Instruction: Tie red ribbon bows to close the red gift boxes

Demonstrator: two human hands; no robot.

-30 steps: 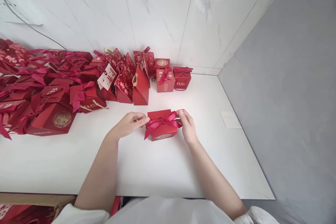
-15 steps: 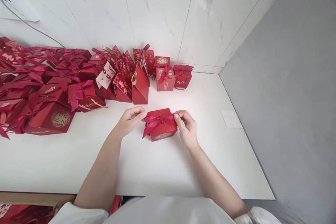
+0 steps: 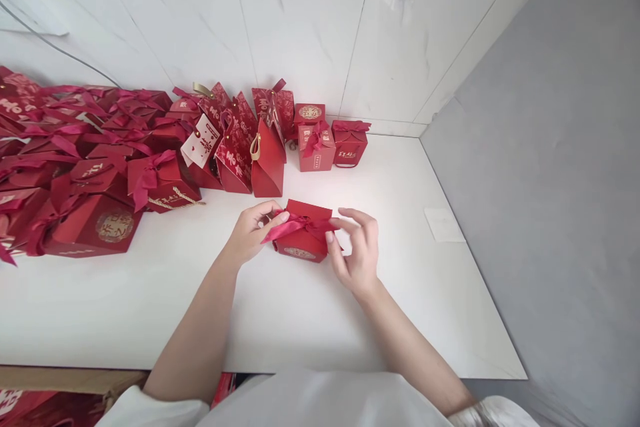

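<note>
A small red gift box (image 3: 303, 245) with a gold round emblem on its front sits on the white table before me, slightly turned. Around its top runs a dark pink ribbon (image 3: 295, 225) tied in a bow. My left hand (image 3: 254, 230) pinches the bow's left side between thumb and fingers. At the box's right end is my right hand (image 3: 357, 250), its fingers spread and curved, the tips close to the right ribbon end; whether they touch it is hard to tell.
Several finished-looking red boxes with ribbons (image 3: 95, 207) crowd the table's left. Tall pointed red boxes (image 3: 268, 163) and small cube boxes (image 3: 317, 150) stand by the marbled wall. A white paper square (image 3: 444, 225) lies at right. An open carton (image 3: 65, 380) is below the front edge.
The box has turned slightly, so its emblem now shows further left. My right hand has released the ribbon's right end and spread its fingers. My left hand stays at the bow's left side.
</note>
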